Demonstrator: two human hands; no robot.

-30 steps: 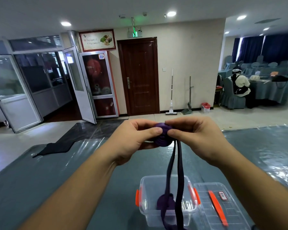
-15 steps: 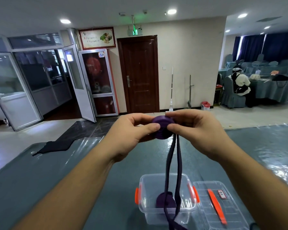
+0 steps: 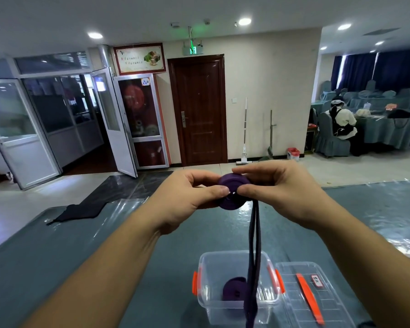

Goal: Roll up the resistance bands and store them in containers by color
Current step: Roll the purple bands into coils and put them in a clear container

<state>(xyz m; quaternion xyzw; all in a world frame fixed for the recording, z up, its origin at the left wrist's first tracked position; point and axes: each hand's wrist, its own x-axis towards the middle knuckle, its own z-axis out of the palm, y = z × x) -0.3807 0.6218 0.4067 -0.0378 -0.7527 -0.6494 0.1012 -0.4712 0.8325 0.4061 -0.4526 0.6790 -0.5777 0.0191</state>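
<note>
A purple resistance band (image 3: 232, 192) is partly wound into a thick disc held in the air in front of me. My left hand (image 3: 187, 197) pinches the roll from the left, my right hand (image 3: 272, 188) pinches it from the right. Two loose strands of the band hang straight down from the roll past the clear plastic container (image 3: 207, 268) with orange clips on the table below. Inside that container lies a second rolled purple band (image 3: 233, 290).
The container's clear lid (image 3: 294, 297) with an orange handle lies just right of it. The table wears a grey-blue cloth under clear plastic (image 3: 81, 252). A dark cloth (image 3: 81, 210) lies at the table's far left edge. A person sits at a far right table.
The roll has risen slightly and grown a little thicker as both hands turn it. The hanging strands have shortened, their lower end lifting off the container.
</note>
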